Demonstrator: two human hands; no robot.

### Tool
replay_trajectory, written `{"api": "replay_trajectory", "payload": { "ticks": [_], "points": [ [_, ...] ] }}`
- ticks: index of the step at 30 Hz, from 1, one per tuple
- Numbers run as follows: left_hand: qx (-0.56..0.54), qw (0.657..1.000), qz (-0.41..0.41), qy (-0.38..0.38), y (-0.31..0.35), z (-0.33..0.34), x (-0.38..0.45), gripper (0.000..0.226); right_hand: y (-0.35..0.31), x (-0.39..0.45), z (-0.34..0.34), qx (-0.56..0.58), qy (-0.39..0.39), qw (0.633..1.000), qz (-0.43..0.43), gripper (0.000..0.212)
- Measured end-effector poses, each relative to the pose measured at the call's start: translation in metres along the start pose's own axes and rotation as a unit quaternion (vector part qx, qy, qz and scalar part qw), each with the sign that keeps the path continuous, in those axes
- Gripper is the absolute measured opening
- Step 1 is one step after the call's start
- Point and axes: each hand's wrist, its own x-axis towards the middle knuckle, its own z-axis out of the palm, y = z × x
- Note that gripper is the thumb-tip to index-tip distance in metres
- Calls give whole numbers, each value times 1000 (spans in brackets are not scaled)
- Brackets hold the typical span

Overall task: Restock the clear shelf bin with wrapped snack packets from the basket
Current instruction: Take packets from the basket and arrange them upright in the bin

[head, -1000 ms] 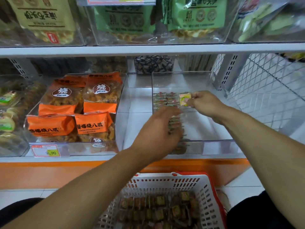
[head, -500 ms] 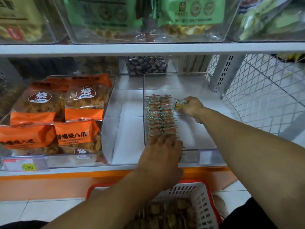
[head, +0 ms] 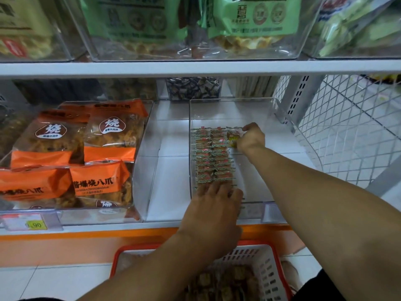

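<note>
Right now my right hand (head: 251,139) is reaching to the far end of the clear plastic shelf bin (head: 256,109), fingers pinched shut on a small wrapped snack packet with a yellow and brown wrapper (head: 233,136). That packet sits at the head of a third column, touching the far end of the two neat columns of red-and-green wrapped snack packets (head: 213,157) that run along the bin's left wall from its far end toward its front edge.

My left hand (head: 214,205) lies palm down at the bin's front edge, fingers spread flat and pressing on the nearest packets in those columns (it covers them, so I cannot tell whether anything is gripped underneath). The right half of the bin floor is bare.

Below the shelf's orange front strip, the white perforated plastic basket with a red rim (head: 264,268) sits at the bottom of the view, under my left forearm, with brown wrapped packets (head: 236,283) heaped inside it.

On the same white shelf (head: 169,174), well apart to the left, another clear bin holds large orange snack bags (head: 93,183). Green snack bags (head: 251,20) fill the clear bins on the shelf above.
</note>
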Motion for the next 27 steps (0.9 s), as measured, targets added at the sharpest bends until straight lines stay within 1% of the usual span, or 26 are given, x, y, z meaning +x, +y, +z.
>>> {"api": "replay_trajectory", "payload": {
  "ticks": [4,8,11,13,15,18,20,22,24,25,26,27],
  "points": [
    [-7,1000,2,0,0,-2,0,59,0,3,0,24,-23,999,25,38],
    [-12,1000,3,-6,0,-3,0,59,5,8,-5,40,4,998,43,42],
    [-8,1000,2,-10,1,-2,0,61,4,7,-6,61,10,996,61,40],
    [-5,1000,3,-12,1,-2,-1,64,0,5,-8,74,0,996,57,40],
    [-12,1000,9,-13,-2,-2,-2,67,-7,1,-14,76,0,997,34,42],
    [-69,997,19,-1,-6,-8,-3,66,-17,-14,-28,64,0,997,-33,43],
    [-123,992,14,24,-7,-14,-6,61,-27,-31,-41,58,4,995,-80,43],
    [-142,988,10,66,-7,-17,-13,51,-36,-52,-54,61,22,988,-140,41],
    [-118,982,27,143,-6,-17,-24,31,-41,-77,-64,78,38,969,-233,38],
    [-117,975,43,181,-6,-15,-31,20,-41,-92,-68,86,49,952,-289,35],
    [-130,969,63,201,-6,-12,-39,12,-38,-109,-71,87,61,932,-346,31],
    [-149,967,81,191,-7,-8,-48,8,-34,-127,-72,81,75,912,-396,27]
  ]
}}
